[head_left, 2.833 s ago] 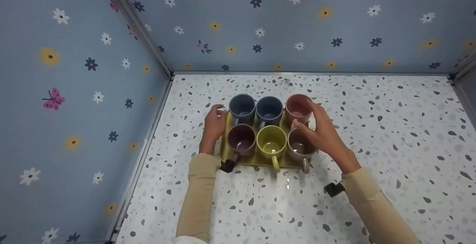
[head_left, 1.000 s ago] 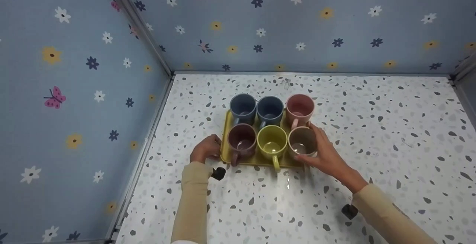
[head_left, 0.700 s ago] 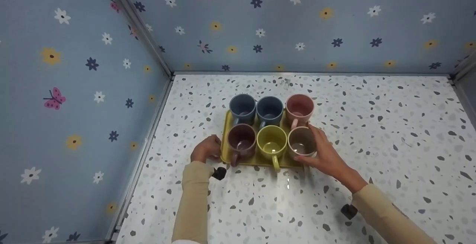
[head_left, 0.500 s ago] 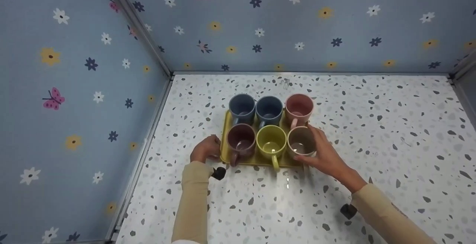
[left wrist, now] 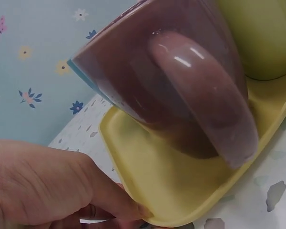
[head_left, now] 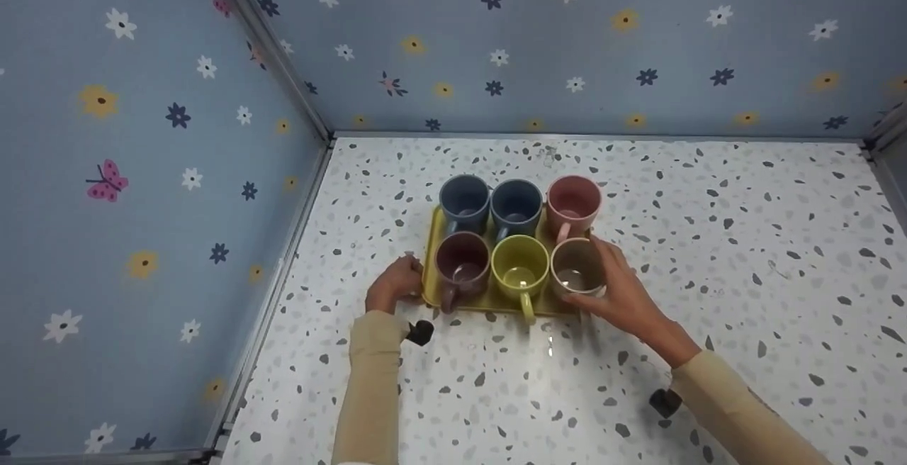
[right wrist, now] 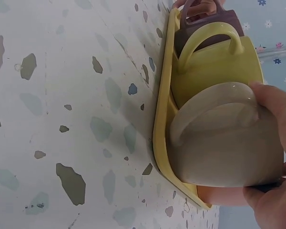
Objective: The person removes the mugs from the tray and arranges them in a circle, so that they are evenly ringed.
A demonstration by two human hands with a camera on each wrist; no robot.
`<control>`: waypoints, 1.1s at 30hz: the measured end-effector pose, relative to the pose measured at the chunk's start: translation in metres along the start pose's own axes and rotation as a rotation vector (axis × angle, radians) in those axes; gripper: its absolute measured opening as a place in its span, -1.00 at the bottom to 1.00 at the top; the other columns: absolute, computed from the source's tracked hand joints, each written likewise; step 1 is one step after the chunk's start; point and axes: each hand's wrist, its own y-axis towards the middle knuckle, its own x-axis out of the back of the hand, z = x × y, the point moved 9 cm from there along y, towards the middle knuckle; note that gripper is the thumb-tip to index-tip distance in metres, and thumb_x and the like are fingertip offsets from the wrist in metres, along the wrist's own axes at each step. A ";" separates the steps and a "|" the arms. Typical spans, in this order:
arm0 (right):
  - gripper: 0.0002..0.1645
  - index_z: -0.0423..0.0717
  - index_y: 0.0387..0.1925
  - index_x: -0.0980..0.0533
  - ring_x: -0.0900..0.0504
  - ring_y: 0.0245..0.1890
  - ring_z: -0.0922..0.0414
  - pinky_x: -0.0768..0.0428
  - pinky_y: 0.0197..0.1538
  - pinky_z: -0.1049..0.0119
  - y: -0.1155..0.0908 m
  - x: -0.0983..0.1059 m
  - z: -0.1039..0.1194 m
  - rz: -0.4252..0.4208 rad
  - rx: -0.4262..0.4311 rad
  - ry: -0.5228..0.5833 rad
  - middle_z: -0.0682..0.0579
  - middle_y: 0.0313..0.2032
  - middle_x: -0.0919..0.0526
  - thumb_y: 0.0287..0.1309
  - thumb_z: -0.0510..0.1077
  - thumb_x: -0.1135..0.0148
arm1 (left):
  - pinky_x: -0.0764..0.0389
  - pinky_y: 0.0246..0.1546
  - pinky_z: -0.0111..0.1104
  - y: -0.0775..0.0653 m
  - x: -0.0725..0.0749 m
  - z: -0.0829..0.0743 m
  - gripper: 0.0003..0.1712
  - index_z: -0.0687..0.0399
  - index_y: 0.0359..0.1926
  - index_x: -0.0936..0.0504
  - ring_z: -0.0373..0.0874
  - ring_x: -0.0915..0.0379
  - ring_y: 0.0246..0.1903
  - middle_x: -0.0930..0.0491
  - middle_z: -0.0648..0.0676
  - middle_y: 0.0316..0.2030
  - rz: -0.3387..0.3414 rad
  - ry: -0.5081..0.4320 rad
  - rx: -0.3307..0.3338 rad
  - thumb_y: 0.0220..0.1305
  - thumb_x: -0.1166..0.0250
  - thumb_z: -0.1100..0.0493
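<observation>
A yellow tray (head_left: 431, 266) carries several mugs in two rows, handles toward me. My left hand (head_left: 395, 284) pinches the tray's near-left corner; the left wrist view has the thumb over the rim (left wrist: 164, 222) and fingers below. Closest to it stands a plum mug (head_left: 462, 261). With thumb and fingers spread around its side, my right hand (head_left: 625, 300) grips a grey-brown mug (right wrist: 219, 152) at the near-right corner. A yellow-green mug (head_left: 519, 261) sits between these two. Behind are two blue mugs, one left (head_left: 464, 197) and one middle (head_left: 516, 204), then a pink mug (head_left: 572, 198).
The tray rests on a white speckled tabletop (head_left: 708, 259). A blue flower-patterned panel (head_left: 581, 40) closes the back, and a similar left panel (head_left: 156, 217) runs along that side. Metal edging (head_left: 283, 273) follows the table's left border.
Over the earlier frames, my left hand came down along the tray's left side to its near corner. My right hand shifted from the pink mug to the grey-brown mug; lately both stay put.
</observation>
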 end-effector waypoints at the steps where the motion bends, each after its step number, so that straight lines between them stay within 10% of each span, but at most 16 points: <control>1: 0.22 0.38 0.43 -0.01 -0.26 0.31 0.02 -0.32 0.26 -0.12 0.000 0.000 0.000 -0.002 0.001 0.001 -0.03 0.34 -0.20 -0.21 0.12 -0.54 | -0.47 -0.09 -0.24 0.000 0.000 0.001 -0.68 0.18 -0.04 -0.47 -0.03 -0.43 -0.15 -0.52 0.14 -0.09 -0.014 0.008 -0.008 0.15 -0.14 0.27; 33: 0.17 0.03 0.38 -0.22 -0.39 0.21 -0.03 -0.38 0.19 -0.07 -0.006 0.025 -0.003 -0.162 0.086 0.027 -0.11 0.26 -0.36 -0.31 0.11 -0.59 | -0.50 -0.22 -0.32 0.001 -0.005 0.004 -0.67 0.22 -0.05 -0.43 -0.06 -0.45 -0.25 -0.49 0.16 -0.17 -0.032 -0.096 -0.041 0.11 -0.16 0.33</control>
